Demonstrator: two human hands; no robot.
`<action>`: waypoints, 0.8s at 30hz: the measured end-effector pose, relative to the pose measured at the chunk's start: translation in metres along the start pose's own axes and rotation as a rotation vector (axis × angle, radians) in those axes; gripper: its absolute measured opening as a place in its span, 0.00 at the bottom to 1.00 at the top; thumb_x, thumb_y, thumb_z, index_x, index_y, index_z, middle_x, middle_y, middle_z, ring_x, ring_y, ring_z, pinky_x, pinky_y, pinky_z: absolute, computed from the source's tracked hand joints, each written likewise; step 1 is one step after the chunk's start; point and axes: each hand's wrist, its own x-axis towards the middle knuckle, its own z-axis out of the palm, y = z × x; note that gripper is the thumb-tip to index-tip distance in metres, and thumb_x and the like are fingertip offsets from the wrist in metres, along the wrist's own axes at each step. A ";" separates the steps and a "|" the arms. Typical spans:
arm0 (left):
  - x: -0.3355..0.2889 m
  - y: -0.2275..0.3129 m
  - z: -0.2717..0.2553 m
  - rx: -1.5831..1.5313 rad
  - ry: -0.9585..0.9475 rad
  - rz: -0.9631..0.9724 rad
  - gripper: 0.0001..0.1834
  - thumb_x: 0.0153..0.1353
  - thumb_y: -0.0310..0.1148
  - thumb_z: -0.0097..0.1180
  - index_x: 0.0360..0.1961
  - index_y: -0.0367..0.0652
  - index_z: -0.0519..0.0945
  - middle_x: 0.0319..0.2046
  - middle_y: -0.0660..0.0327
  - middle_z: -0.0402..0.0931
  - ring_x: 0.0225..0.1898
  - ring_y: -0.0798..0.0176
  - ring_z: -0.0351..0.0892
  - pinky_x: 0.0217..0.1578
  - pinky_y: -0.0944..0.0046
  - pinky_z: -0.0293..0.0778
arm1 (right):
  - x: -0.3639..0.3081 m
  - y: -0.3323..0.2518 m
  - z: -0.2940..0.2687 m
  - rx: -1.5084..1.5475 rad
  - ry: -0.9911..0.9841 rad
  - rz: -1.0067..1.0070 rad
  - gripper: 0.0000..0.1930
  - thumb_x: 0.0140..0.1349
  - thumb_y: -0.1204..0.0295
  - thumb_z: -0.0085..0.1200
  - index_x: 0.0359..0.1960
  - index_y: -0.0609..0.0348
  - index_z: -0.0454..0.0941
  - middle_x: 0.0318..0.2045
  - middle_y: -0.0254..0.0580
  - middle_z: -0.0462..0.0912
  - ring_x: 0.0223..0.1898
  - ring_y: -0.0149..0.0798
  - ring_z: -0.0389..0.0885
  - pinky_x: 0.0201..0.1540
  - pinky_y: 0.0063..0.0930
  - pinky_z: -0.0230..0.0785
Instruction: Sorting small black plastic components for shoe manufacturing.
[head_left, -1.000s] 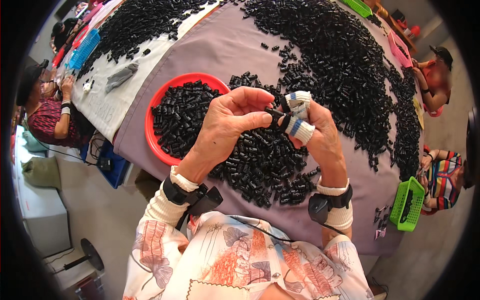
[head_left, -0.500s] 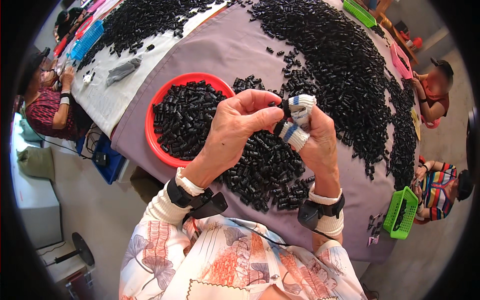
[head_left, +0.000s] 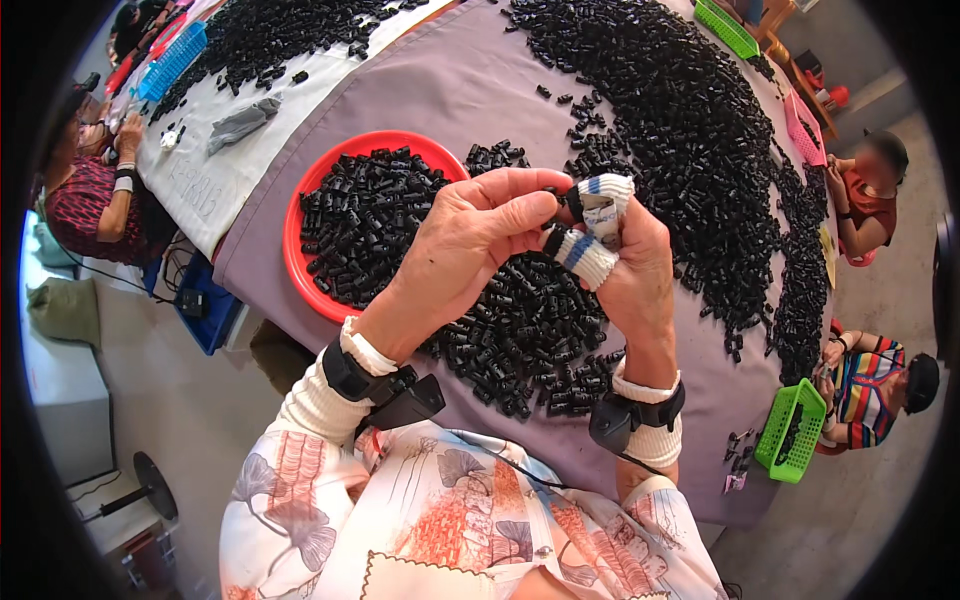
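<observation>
Small black part (head_left: 553, 191) held up right of the red basin (head_left: 293, 240), mostly hidden; left hand (head_left: 450, 235) pinches it, right hand (head_left: 643, 275) meets it, its grip I can't tell. I'd pinch lightly, forearms steady. Loose black pieces (head_left: 530, 335) right of basin on mauve cloth (head_left: 440, 92); green basket (head_left: 793, 432) and striped-top co-worker (head_left: 868, 390) well right of basin

A crumpled grey bag (head_left: 243, 126) lay on white cloth (head_left: 240, 178) at the left, near a blue basket (head_left: 172, 62); farther left were a green sack (head_left: 63, 310) and a blue tray (head_left: 208, 332); a person in a striped top (head_left: 868, 388) was at the right.
</observation>
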 end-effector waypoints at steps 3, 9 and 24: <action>0.000 0.004 -0.003 -0.103 -0.037 -0.003 0.16 0.61 0.27 0.51 0.50 0.33 0.72 0.37 0.59 0.78 0.37 0.73 0.77 0.39 0.74 0.74 | 0.005 -0.003 -0.001 -0.015 -0.027 0.003 0.14 0.47 0.74 0.65 0.34 0.62 0.74 0.24 0.34 0.77 0.23 0.24 0.72 0.29 0.19 0.66; 0.000 0.002 -0.005 -0.175 -0.046 -0.013 0.17 0.61 0.26 0.50 0.51 0.32 0.71 0.38 0.57 0.77 0.40 0.68 0.78 0.42 0.70 0.75 | 0.009 -0.005 0.000 -0.047 -0.058 0.027 0.14 0.46 0.70 0.65 0.31 0.63 0.74 0.22 0.34 0.74 0.22 0.26 0.69 0.27 0.21 0.64; 0.000 0.001 -0.013 -0.306 -0.170 -0.066 0.16 0.60 0.25 0.50 0.50 0.33 0.71 0.38 0.57 0.77 0.41 0.67 0.78 0.43 0.67 0.75 | 0.019 0.002 -0.005 0.038 -0.275 0.133 0.16 0.44 0.63 0.67 0.28 0.57 0.74 0.16 0.24 0.70 0.12 0.18 0.65 0.12 0.13 0.53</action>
